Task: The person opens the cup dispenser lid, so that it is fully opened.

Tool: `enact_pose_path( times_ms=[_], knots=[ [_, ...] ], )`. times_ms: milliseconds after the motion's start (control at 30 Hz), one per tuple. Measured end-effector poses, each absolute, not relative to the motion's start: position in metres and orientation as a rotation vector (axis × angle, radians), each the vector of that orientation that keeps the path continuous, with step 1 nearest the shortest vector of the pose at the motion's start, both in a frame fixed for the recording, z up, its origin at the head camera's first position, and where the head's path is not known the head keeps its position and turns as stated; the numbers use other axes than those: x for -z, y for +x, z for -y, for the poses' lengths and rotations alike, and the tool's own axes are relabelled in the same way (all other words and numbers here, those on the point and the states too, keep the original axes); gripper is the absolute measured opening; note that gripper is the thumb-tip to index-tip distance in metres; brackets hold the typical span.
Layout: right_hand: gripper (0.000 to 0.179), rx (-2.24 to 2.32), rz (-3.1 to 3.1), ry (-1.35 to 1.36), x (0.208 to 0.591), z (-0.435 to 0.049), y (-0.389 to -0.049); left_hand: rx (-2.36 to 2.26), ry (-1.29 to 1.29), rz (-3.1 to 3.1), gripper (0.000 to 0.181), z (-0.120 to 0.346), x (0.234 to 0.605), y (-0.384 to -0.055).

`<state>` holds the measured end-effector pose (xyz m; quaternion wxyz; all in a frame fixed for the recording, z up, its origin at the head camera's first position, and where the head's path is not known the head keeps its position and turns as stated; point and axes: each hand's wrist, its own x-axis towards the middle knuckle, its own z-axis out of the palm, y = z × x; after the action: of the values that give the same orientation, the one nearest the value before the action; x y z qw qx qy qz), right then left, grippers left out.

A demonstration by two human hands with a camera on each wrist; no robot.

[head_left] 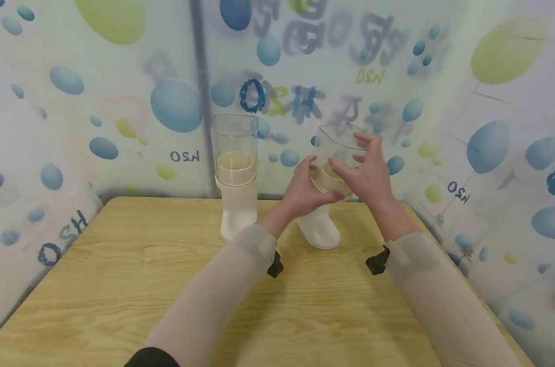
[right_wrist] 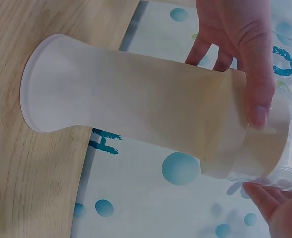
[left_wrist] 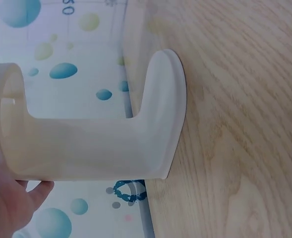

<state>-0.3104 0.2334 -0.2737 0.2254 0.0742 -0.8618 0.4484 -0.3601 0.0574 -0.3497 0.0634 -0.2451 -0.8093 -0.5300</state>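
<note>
Both hands are at the right-hand of two white boot-shaped bases [head_left: 321, 229], which stands near the back edge of the wooden table [head_left: 167, 285], its foot on the wood. The left hand [head_left: 305, 192] grips the top of this base, its thumb laid across the front of the wide collar and its fingers round the far side, as the right wrist view shows. The right hand [head_left: 371, 171] holds the clear square-sided container [head_left: 334, 136] above it, fingers parted and bent round its right side, the thumb reaching across the front. Just left of the left hand, a second boot-shaped base [head_left: 238, 210] stands upright on the table, with its own clear container [head_left: 234, 133] on top, around a cream inner ring [head_left: 236, 176]. Pale sleeves [head_left: 213, 300] cover the forearms, and a backdrop [head_left: 135, 97] printed with blue and green ovals hangs behind.
</note>
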Motion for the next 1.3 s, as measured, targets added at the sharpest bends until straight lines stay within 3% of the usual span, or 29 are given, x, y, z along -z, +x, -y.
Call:
enact_pose_path(
  times_ms=[633, 1300],
  knots=[
    [0.096, -1.335, 2.271, 0.212, 0.282, -0.234, -0.311, 1.577, -0.584, 2.406, 0.13, -0.073, 0.353, -0.34],
    [0.092, -1.315, 2.216, 0.038, 0.274, -0.221, -0.31, 1.532, -0.582, 2.432, 0.128, -0.074, 0.354, -0.347]
  ],
)
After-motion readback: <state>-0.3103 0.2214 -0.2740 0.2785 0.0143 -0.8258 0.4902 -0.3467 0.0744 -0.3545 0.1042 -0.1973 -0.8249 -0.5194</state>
